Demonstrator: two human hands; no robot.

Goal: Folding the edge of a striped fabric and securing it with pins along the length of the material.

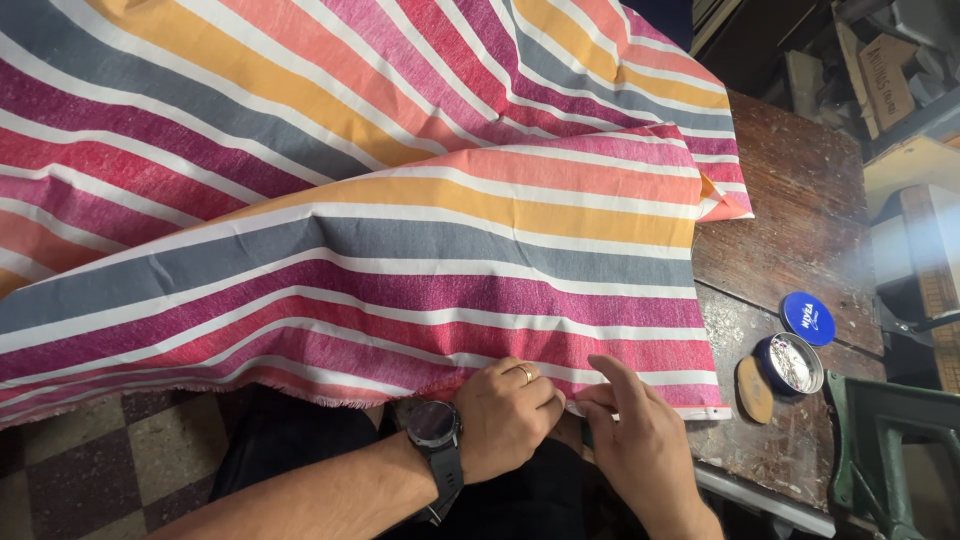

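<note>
head view: only camera, looks down over the work
cloth: broad woven fabric striped in pink, orange, grey and white (400,230), draped over the scarred dark wooden table (800,200), its frayed near edge hanging toward the person's lap
left hand: left hand with ring and black wristwatch (505,415), curled shut, pinching the cloth's near edge by the corner
right hand: right hand (635,440), just beside the left and touching it, fingers bent down onto the same hem; exact grip hidden, something small may sit under the fingers, cannot tell
table clutter: open round blue tin (790,362), its blue lid (808,318) and a tan disc (754,388), close to the cloth's right corner
risk: frayed edge could unravel under a hard pinch; a tug on the cloth could sweep the tin off; slack weight on the far side could drag the hem out of the fingers
</note>
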